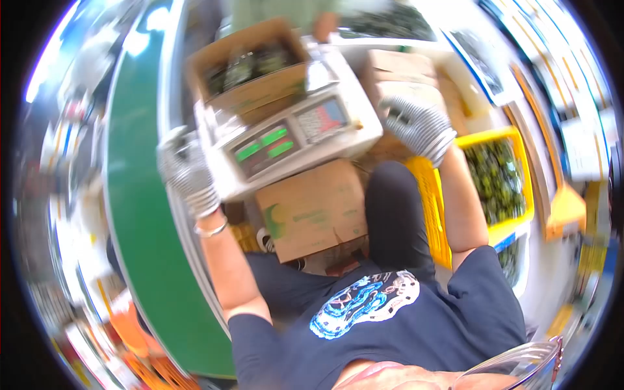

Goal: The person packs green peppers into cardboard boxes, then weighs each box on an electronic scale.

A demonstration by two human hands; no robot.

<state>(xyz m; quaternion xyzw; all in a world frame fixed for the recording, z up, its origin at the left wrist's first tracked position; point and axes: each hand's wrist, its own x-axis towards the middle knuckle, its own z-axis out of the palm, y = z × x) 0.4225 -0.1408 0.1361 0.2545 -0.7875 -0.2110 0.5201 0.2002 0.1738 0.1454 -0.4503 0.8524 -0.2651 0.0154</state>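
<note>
My left hand [187, 170], in a grey striped glove, is at the edge of the green surface [146, 214], left of a white scale [286, 146]. Its fingers are smeared by motion. My right hand [419, 127], in a matching glove, has its fingers curled beside a closed cardboard box [403, 68]; a small dark green patch shows between thumb and fingers, too unclear to name. On the scale stands an open cardboard box [257, 94] with dark green contents in clear wrapping. The display of the scale is lit green.
A yellow crate [526, 175] of wrapped green items stands at the right. Below the scale, a cardboard box [315, 208] lies near my legs. Across the scale is another person [279, 13], partly in view. An orange dustpan-like tool [565, 211] is at the far right.
</note>
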